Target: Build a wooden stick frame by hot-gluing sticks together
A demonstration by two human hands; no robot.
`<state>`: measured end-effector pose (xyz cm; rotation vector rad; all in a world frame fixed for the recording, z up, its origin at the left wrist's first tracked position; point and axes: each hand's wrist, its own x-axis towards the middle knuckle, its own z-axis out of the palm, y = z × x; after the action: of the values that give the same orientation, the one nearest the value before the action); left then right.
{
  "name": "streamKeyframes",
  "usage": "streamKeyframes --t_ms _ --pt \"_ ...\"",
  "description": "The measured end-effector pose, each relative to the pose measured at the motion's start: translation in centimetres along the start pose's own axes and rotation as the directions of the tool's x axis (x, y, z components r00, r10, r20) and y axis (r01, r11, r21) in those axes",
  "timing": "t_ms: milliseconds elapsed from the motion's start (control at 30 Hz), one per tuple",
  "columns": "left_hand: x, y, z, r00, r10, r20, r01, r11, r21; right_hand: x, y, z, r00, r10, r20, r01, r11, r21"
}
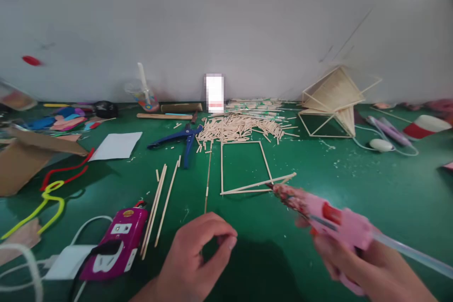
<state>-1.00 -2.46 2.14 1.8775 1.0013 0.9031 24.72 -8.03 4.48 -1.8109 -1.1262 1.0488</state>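
Observation:
My right hand (354,255) is wrapped round a pink glue gun (339,222) with a clear glue stick in its back. The gun's nozzle points left, at the lower right corner of a frame of thin wooden sticks (222,167) lying on the green table. Two more sticks, joined at their right end, lie slanted across the frame's lower side. Nearer the camera, left of the gun, my left hand (201,250) hovers with thumb and forefinger brought together; whether something small is between the fingertips cannot be made out.
Short sticks (237,127) are heaped behind the frame, beside blue cutters (187,137). Long sticks (166,203) and a magenta power strip (120,240) with cables lie left. A wooden stick structure (332,99) stands back right, near a corded lilac tool (392,132).

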Motion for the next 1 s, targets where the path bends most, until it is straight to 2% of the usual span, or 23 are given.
streamKeyframes --t_ms 67,133,233,300,433,500,567,633,667,700,733,767,800,833,900,1000 --pt "-1.0 0.2 0.4 0.992 -0.105 0.075 0.11 0.992 -0.061 -0.2 -2.0 1.7 0.999 0.016 0.042 -0.016 1.0 0.002" --pt "-1.8 0.3 0.7 0.976 -0.188 0.106 0.202 0.969 -0.144 -0.1 -3.5 3.3 0.987 -0.088 0.135 0.092 0.996 -0.019" --pt "-2.5 0.4 0.8 0.951 -0.287 0.117 0.31 0.891 -0.332 0.4 -4.5 5.8 0.922 -0.266 0.28 0.284 0.959 -0.024" --pt "-2.5 0.7 0.8 0.936 -0.332 0.12 0.348 0.813 -0.467 0.8 -4.5 7.7 0.902 -0.339 0.267 0.368 0.927 -0.065" --pt "-1.7 1.4 0.9 0.898 -0.435 0.069 0.364 0.646 -0.671 1.3 -4.5 11.2 0.867 -0.462 0.188 0.498 0.823 -0.274" --pt "-1.0 1.7 1.0 0.873 -0.488 0.025 0.345 0.579 -0.738 0.9 -4.7 12.4 0.831 -0.532 0.165 0.556 0.775 -0.3" --pt "-0.3 1.8 0.9 0.845 -0.533 -0.05 0.298 0.546 -0.783 0.3 -4.8 12.7 0.775 -0.611 0.162 0.631 0.734 -0.25" --pt "0.6 1.6 0.7 0.809 -0.575 -0.12 0.259 0.533 -0.806 -0.4 -4.2 12.2 0.711 -0.682 0.168 0.702 0.697 -0.146" --pt "0.9 1.4 0.5 0.796 -0.589 -0.142 0.251 0.534 -0.808 -0.6 -3.7 11.7 0.697 -0.7 0.156 0.715 0.694 -0.081" --pt "1.2 1.2 0.3 0.787 -0.597 -0.156 0.25 0.539 -0.805 -0.6 -2.9 11.1 0.709 -0.695 0.118 0.7 0.714 -0.002" --pt "1.4 1.0 0.0 0.779 -0.603 -0.172 0.253 0.553 -0.794 -0.3 -2.0 10.5 0.76 -0.647 0.058 0.641 0.762 0.096" --pt "1.5 0.8 -0.3 0.777 -0.599 -0.194 0.256 0.582 -0.772 0.1 -1.1 9.9 0.859 -0.51 -0.04 0.506 0.837 0.208" --pt "1.4 0.6 -0.6 0.78 -0.592 -0.205 0.267 0.61 -0.746 0.7 -0.2 9.3 0.945 -0.315 -0.09 0.326 0.887 0.327" --pt "1.3 0.4 -0.9 0.786 -0.579 -0.216 0.275 0.641 -0.717 1.5 0.5 8.9 0.986 -0.151 -0.075 0.169 0.892 0.42" --pt "0.9 0.1 -1.5 0.801 -0.555 -0.222 0.297 0.692 -0.658 3.2 1.5 8.5 0.999 0.031 0.035 -0.045 0.851 0.523" --pt "0.6 0.1 -1.9 0.792 -0.564 -0.234 0.354 0.736 -0.577 5.4 1.6 8.9 0.975 0.039 0.219 -0.153 0.833 0.531"
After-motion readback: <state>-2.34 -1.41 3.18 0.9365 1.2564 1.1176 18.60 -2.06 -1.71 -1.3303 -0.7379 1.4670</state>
